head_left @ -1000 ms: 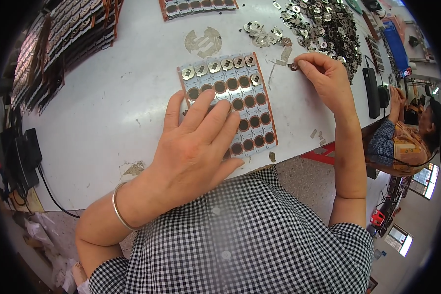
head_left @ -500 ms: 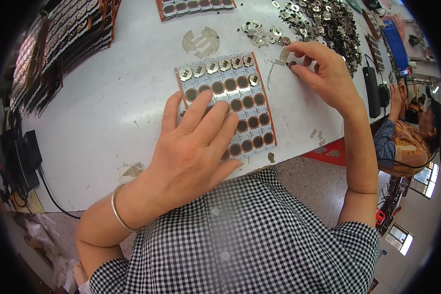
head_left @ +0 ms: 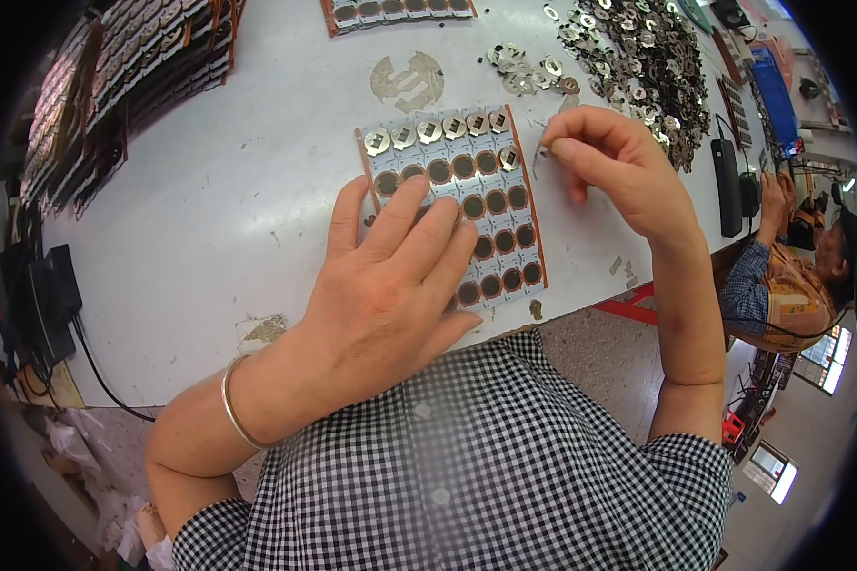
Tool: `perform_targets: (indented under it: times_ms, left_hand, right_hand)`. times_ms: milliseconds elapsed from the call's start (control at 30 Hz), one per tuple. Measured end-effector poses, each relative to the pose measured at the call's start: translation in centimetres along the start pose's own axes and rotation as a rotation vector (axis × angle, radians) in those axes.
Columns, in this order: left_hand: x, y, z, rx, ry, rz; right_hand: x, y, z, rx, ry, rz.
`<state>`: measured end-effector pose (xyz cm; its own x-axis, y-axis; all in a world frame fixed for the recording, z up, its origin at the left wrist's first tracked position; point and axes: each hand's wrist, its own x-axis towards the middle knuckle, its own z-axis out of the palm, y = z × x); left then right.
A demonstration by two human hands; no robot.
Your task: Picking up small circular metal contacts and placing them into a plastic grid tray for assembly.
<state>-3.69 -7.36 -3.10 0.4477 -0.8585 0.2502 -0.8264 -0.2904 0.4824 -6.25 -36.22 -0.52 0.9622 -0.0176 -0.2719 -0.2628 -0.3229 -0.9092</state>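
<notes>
Your left hand [head_left: 390,285] lies flat, fingers spread open, pressing down the panel of round pads [head_left: 457,205], which sits near the front edge of the white table [head_left: 209,219], just ahead of your checked shirt [head_left: 467,466]. Top row of the panel already carries small silver metal pieces [head_left: 430,130], one more at the right end of the second row; the other pads show bare brown. Your right hand [head_left: 609,171] hovers over the panel's right edge, thumb and forefinger pinched shut on something small, probably one of the silver pieces; too tiny to confirm. Loose silver pieces sit in a small scatter [head_left: 524,68] beyond the panel and a big heap [head_left: 647,67] toward the far right corner. A second panel [head_left: 400,11] is at the far edge, and stacks of dark strips [head_left: 114,86] are at the far left corner. A bracelet [head_left: 233,404] is on your left wrist. Another person [head_left: 790,276] sits off the right edge. Risks: the pinched piece may slip or land skewed on a pad, since the grip is only at the fingertips. Your left fingers cover the middle rows, so a placement there gets blocked. If the palm lifts, the panel could slide on the smooth table and shift seated pieces. Panel's near the front edge, so a shove could tip it off.
</notes>
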Motion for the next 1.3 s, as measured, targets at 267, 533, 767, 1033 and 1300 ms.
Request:
perform_targets:
  times_ms: [267, 533, 767, 1033, 1300]
  left_hand:
    - [-0.1, 0.0, 0.0, -0.004, 0.014, -0.009]
    - [-0.3, -0.1, 0.3, -0.021, 0.036, 0.001]
    - [-0.2, -0.1, 0.2, -0.028, 0.033, -0.001]
    - [-0.3, 0.0, 0.4, -0.013, 0.038, -0.011]
    - [-0.2, 0.2, 0.3, 0.008, 0.034, -0.014]
  right_hand:
    - [1.0, -2.0, 4.5, -0.220, 0.048, -0.017]
    - [0.7, -1.1, 5.6, -0.347, 0.105, -0.131]
    - [0.4, -0.4, 6.4, -0.578, 0.271, -0.415]
    - [-0.7, 1.1, 7.4, -0.554, 0.394, -0.428]
    - [-0.4, 1.4, 7.1, -0.642, 0.372, -0.520]
